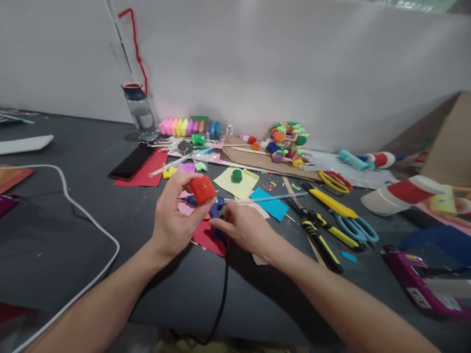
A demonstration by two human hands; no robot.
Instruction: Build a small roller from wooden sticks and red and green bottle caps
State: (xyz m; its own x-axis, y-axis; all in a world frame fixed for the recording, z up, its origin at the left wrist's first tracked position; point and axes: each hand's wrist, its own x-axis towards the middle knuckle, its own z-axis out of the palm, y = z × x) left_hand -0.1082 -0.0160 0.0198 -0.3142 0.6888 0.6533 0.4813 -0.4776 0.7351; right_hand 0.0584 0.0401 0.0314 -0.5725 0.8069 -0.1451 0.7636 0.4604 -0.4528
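Between the thumb and fingers of my left hand (176, 215) is a small red-orange block (202, 189), raised above the table. My right hand (248, 230) is wrapped around the handle of a blue glue gun (216, 208), just right of the block. A long clear glue stick (272, 198) sticks out of the gun's back end towards the right, and a black cord runs down from the handle. My left hand partly hides the gun's nozzle. Under the hands lie red paper (209, 239) and pink paper. A green round piece (237, 175) rests on a yellow sheet (224, 182) beyond them.
Pliers (316, 235), a yellow cutter (333, 202) and blue-handled scissors (356, 228) lie to the right, near a paper cup (403, 195). A phone (132, 163) and water bottle (142, 115) stand back left. Colored clay packs (189, 128) line the wall. A white cable (88, 211) crosses the left.
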